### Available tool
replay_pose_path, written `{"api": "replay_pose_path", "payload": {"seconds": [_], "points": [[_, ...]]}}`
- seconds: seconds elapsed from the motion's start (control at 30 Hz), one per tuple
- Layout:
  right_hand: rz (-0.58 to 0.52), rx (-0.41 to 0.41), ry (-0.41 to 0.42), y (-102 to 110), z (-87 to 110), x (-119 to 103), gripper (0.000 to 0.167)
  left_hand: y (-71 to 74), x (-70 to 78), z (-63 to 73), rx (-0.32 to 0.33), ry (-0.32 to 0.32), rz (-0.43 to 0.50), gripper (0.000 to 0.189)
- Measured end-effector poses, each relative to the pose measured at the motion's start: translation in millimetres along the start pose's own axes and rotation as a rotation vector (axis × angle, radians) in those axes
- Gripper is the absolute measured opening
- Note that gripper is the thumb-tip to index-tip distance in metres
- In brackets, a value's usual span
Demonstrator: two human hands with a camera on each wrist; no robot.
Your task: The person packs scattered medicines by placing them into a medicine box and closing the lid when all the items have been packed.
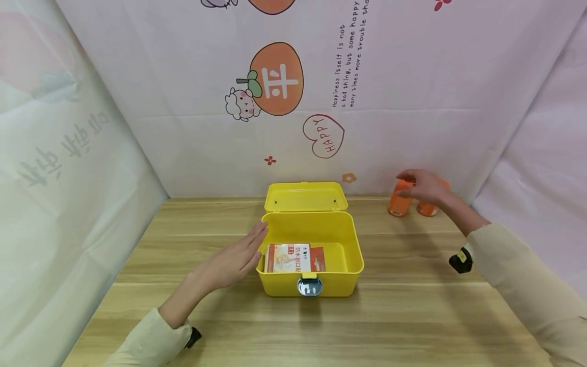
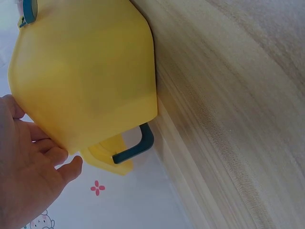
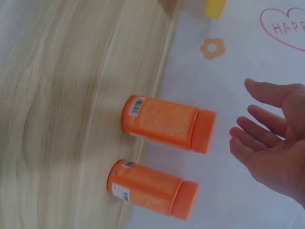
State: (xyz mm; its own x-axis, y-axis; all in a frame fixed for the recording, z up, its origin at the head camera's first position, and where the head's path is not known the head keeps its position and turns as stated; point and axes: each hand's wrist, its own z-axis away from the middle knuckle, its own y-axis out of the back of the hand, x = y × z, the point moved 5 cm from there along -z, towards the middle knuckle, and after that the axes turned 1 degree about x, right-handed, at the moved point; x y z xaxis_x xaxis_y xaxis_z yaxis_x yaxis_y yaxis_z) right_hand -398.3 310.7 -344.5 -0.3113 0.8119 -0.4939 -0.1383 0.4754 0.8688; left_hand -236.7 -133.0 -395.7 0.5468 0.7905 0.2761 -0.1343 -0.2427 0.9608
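An open yellow box (image 1: 310, 283) stands mid-table, its lid (image 1: 306, 198) tipped back. Inside lie a white and red printed packet (image 1: 293, 259) and a red packet (image 1: 317, 259). My left hand (image 1: 234, 261) touches the box's left rim with its fingers extended; the left wrist view shows the fingertips along that edge. At the back right, two orange bottles (image 3: 162, 123) with orange caps stand side by side. My right hand (image 3: 274, 138) is above them, fingers loosely bent and apart from the caps. In the head view it partly hides the bottles (image 1: 400, 203).
The wooden table (image 1: 394, 326) meets a white printed cloth (image 1: 192, 153) hanging at the back, with more cloth at both sides. A dark green handle (image 2: 143, 145) juts from the box's back.
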Motion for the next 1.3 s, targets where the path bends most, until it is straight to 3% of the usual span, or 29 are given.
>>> {"api": "replay_pose_path", "payload": {"seconds": [0.3, 0.8, 1.3], "points": [[0.075, 0.003, -0.091, -4, -11.5, 23, 0.063, -0.2, 1.8, -1.0, 0.002, -0.003, -0.001, 0.061], [0.045, 0.015, -0.188, -18, -23.8, 49, 0.062, 1.6, 7.1, -0.4, 0.0, -0.012, -0.006, 0.061], [0.103, 0.099, -0.137, -6, -10.3, 42, 0.058, 2.8, 5.0, 0.8, -0.006, -0.001, 0.0, 0.061]]}}
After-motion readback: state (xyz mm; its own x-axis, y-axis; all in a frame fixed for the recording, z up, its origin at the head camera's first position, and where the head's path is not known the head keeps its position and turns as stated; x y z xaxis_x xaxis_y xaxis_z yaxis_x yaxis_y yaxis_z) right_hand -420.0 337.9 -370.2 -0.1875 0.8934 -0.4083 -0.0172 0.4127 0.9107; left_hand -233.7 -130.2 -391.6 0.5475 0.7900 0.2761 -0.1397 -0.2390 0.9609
